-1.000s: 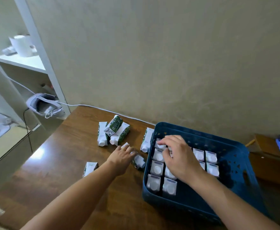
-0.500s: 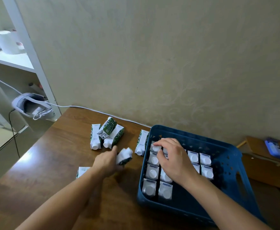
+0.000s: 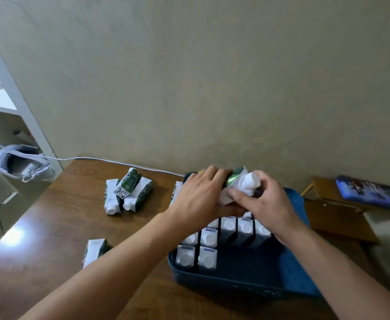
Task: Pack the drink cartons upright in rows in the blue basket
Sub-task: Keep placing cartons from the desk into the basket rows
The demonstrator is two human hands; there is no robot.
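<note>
Both hands are meeting over the far end of the blue basket [image 3: 247, 285], and between them a single carton [image 3: 240, 184] is being held up off the rows. The left hand [image 3: 203, 199] is wrapping its fingers over the green body of that carton from the near left side, knuckles up, a ring [image 3: 201, 172] showing on one finger. The right hand [image 3: 265, 202] is curling in from the other side, thumb and fingertips pinching the white capped end. The carton is lying tilted, almost on its side, cap pointing toward the right, hanging above the basket's back corner; it is blurred, so I cannot say whether it is touching the cartons beneath.

Under the hands, the packed cartons [image 3: 209, 239] are standing upright in rows with their white caps up, filling the left part of the basket. The basket is sitting on the wooden table [image 3: 57, 215], close to its right edge.

Out on the table, a small heap of cartons [image 3: 128, 192] is lying on its side near the wall, one resting across two others. Another carton [image 3: 94, 249] is lying alone nearer the front. A white cable [image 3: 111, 160] is running along the table's back edge.
</note>
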